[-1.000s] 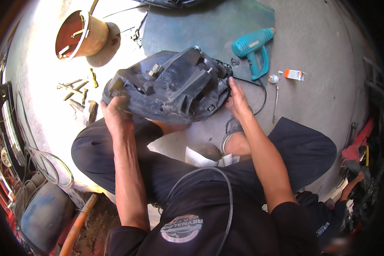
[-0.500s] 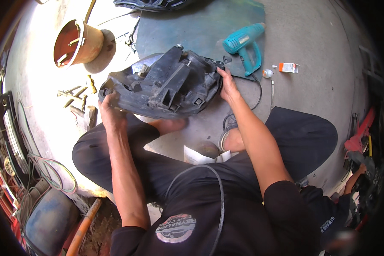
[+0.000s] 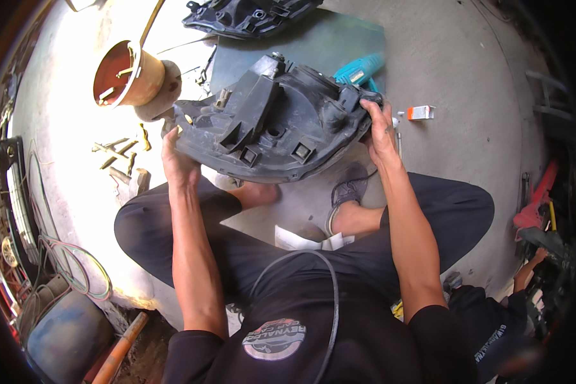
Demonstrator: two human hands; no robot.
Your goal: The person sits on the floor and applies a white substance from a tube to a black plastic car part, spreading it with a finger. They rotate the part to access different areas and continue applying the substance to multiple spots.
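Head view: left hand [image 3: 182, 165] and right hand [image 3: 381, 136] grip one black housing [image 3: 280, 131]; one other housing [image 3: 253, 18] lies beyond.

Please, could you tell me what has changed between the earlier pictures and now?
The black housing has shifted to the right and now hides much of the teal heat gun. The left hand and right hand still hold it; nothing was let go. The bucket and orange-and-white box stayed in place.

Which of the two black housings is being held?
The nearer black housing: the left hand and right hand grip its ends, while the farther black housing lies beyond, untouched.
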